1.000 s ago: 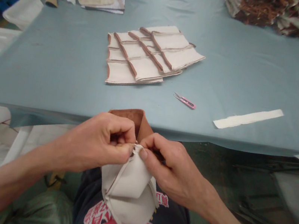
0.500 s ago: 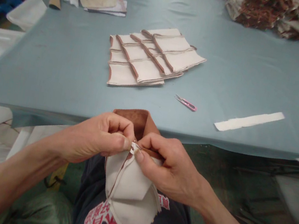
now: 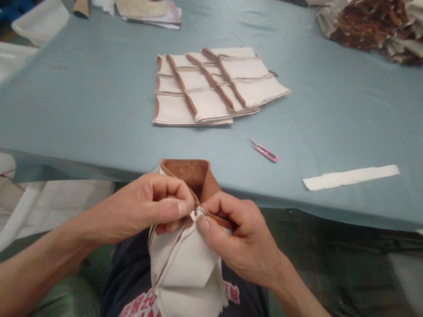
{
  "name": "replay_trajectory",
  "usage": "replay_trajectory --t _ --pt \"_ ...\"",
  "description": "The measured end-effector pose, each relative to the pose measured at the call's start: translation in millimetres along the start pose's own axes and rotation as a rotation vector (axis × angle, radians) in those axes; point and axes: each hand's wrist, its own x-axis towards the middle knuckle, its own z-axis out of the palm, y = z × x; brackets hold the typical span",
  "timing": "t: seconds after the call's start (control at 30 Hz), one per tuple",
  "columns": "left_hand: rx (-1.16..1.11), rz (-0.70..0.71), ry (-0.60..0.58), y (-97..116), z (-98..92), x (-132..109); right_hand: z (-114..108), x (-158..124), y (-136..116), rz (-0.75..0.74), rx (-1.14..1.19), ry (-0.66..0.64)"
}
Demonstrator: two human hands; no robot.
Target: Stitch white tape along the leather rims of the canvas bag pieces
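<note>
My left hand (image 3: 147, 207) and my right hand (image 3: 235, 232) meet over my lap, both pinched shut on the top edge of a cream fabric piece (image 3: 186, 278) with a brown suede side (image 3: 191, 172) folded up behind it. The piece hangs down in front of my shirt, just below the table's front edge. A brown seam line runs down its cream face.
On the blue-grey table (image 3: 83, 106) lies a fanned stack of similar cream pieces (image 3: 215, 86). Pink thread snips (image 3: 264, 151) lie right of it, then a white fabric strip (image 3: 351, 177). A heap of brown and cream pieces (image 3: 397, 22) sits far right.
Both hands have stayed pinched on the fabric edge, with fingers shifting slightly. The view has tipped down a little, so the table items sit lower.
</note>
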Motion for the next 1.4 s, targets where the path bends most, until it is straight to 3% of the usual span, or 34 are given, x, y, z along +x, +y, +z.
replay_trajectory --t 0.1,0.3,0.4,0.5,0.6,0.77,1.03,1.2,1.4 --pt "0.137 0.056 0.042 6 2.2 -7 1 0 0 -0.007 -0.01 0.002" --pt "0.553 0.243 0.276 8 11.9 -12 1 -3 -3 0.008 -0.05 -0.008" --pt "0.74 0.401 0.294 9 13.1 -10 1 -4 -6 0.002 -0.087 0.004" --pt "0.811 0.391 0.254 12 13.6 -9 0 -5 -5 0.016 -0.085 0.0" --pt "0.83 0.315 0.235 14 16.0 -8 1 -6 -2 0.048 -0.059 -0.016" --pt "0.847 0.324 0.252 15 19.5 -6 2 -8 8 0.118 0.069 -0.024" --pt "0.507 0.138 0.01 25 7.4 -4 -1 -7 10 0.081 0.099 -0.002" --pt "0.442 0.204 -0.131 29 -7.8 -2 -5 0 5 0.033 0.118 -0.027" --pt "0.508 0.304 -0.079 34 -6.7 2 -13 9 4 0.056 0.131 -0.039"
